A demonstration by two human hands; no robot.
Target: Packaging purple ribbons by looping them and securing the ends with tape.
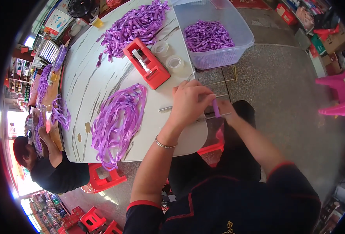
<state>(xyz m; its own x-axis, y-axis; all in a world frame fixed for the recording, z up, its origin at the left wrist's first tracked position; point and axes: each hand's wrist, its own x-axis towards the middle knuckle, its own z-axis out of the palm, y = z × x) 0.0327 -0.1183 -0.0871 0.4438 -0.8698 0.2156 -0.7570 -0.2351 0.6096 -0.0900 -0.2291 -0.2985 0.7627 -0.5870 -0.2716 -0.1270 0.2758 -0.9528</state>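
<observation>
At the table's right edge, my left hand (190,99) pinches a short length of purple ribbon (216,108) between thumb and fingers. The ribbon runs down from the fingertips to a thin metal rod (222,115). Just right of the ribbon is my right hand (228,111), close to the rods; its fingers are blurred and partly hidden, so their grip does not show. Another metal rod end (165,109) sticks out left of my left wrist. A loose bundle of long purple ribbons (119,121) lies on the table to the left.
Beyond my hands stand a red tape dispenser (147,64) and clear tape rolls (174,62). A heap of purple ribbon pieces (135,27) lies farther back; a clear plastic bin (223,56) holds more. At left a co-worker (57,167) sits by a red stool (104,179). Pink chairs (340,89) are at right.
</observation>
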